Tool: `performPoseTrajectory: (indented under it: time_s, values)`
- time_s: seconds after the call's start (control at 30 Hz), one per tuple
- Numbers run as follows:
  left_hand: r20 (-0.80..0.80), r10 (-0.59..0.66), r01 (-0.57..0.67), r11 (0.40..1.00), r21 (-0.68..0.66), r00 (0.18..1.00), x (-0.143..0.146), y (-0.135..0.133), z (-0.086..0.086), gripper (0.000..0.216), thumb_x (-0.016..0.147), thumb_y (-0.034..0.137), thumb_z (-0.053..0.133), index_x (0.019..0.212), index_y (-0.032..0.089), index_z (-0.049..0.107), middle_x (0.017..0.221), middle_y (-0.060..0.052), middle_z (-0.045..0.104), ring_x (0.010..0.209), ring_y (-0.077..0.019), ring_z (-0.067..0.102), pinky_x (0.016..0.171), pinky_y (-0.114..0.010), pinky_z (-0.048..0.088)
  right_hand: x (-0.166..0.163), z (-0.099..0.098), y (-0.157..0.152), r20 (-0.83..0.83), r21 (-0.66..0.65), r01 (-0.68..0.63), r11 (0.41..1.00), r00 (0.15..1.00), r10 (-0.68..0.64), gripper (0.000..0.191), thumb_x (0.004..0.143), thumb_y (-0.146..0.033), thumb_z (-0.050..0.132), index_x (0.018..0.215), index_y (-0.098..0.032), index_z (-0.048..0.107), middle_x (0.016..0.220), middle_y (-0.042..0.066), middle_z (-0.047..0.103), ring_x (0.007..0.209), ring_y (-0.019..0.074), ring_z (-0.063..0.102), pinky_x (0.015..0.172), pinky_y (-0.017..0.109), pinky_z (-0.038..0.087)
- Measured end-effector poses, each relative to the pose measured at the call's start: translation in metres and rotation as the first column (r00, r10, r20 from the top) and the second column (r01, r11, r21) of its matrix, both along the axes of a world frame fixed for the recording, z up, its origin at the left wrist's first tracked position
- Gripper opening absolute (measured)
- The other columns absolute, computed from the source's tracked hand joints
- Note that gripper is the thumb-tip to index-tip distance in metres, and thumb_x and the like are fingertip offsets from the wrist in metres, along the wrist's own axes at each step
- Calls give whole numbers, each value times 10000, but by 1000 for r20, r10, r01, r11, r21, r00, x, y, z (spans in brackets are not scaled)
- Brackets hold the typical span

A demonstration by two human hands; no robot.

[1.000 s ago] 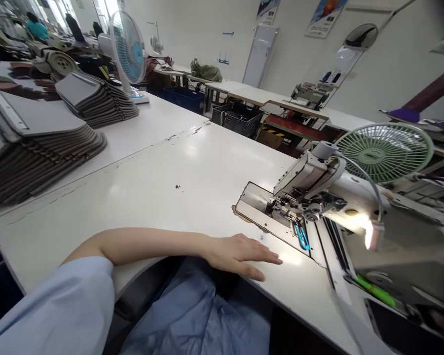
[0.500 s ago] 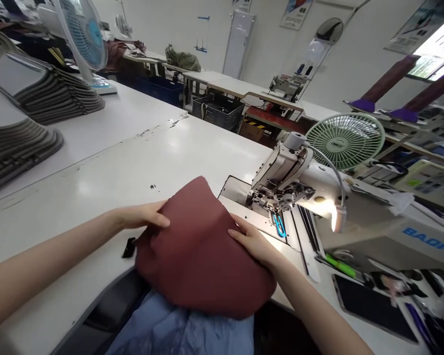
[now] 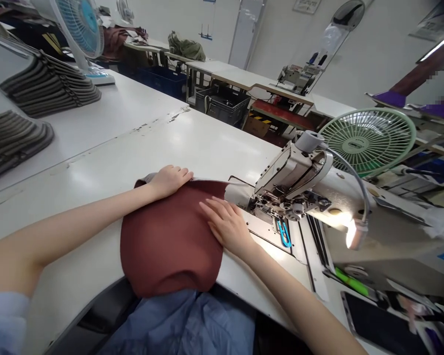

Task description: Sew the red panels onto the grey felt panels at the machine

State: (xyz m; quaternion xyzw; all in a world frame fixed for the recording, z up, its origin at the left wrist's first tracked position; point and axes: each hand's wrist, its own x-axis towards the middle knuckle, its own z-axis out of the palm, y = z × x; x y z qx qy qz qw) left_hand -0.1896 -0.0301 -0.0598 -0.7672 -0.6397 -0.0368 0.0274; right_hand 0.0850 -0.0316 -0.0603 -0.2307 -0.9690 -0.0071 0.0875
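A maroon fabric piece (image 3: 170,241) with a grey underside lies over the table's near edge, its lower part hanging toward my lap. Along its far edge, my left hand (image 3: 169,181) grips the cloth with curled fingers; the thumb is hidden. My right hand (image 3: 229,227) rests flat on the cloth's right side, fingers stretched out and slightly apart. Just right of that hand stands a sewing machine (image 3: 292,172), its lamp lit, with a blue clip-shaped part (image 3: 283,232) by the needle area.
Stacks of grey fabric pieces (image 3: 55,84) and a blue-white fan (image 3: 83,29) stand at the left on the white table (image 3: 96,162). A green fan (image 3: 366,140) is behind the machine. Near right lie a dark tablet-like panel (image 3: 381,320) and a bright green tool (image 3: 351,282).
The maroon fabric has come down and left, flatter on the table edge. My left hand has shifted from its left side to the far edge. My right hand has loosened and flattened.
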Motion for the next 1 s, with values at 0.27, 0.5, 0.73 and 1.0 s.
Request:
performPoseTrajectory:
  time_s: [0.27, 0.5, 0.73, 1.0]
  values:
    - [-170, 109, -108, 994, 14, 979, -27, 36, 26, 467, 866, -4, 419, 1260, 188, 580, 1033, -132, 681, 926, -238, 617, 772, -338, 405, -48, -32, 58, 54, -98, 117, 988, 992, -112, 578, 995, -585, 358, 1519, -340, 352, 1620, 95, 237, 1499, 281, 180, 1173, 461, 223]
    - [-39, 1, 12, 944, 329, 999, -5, -61, 47, 343, 977, 269, 424, 1292, 276, 560, 1365, -58, 582, 1217, -250, 535, 1059, -490, 330, -56, -34, 72, 56, -127, 175, 976, 984, -170, 592, 973, -620, 378, 1514, -382, 340, 1618, 61, 252, 1497, 358, 126, 1155, 512, 220]
    - [-37, -222, 222, 923, 316, 974, 45, -193, 3, 570, 921, 96, 539, 1331, 492, 515, 1257, 63, 676, 1069, -162, 653, 1045, -379, 443, -57, -39, 73, 24, -94, 162, 982, 987, -160, 580, 981, -605, 368, 1513, -378, 345, 1609, 65, 274, 1493, 346, 155, 1150, 493, 231]
    - [86, -171, 126, 916, 382, 981, 13, -160, 40, 580, 922, 67, 417, 1416, 359, 504, 1306, -32, 646, 1290, -265, 536, 1083, -447, 460, -56, -37, 70, 42, -85, 181, 980, 983, -178, 578, 987, -609, 342, 1516, -378, 341, 1611, 69, 272, 1489, 342, 183, 1143, 486, 248]
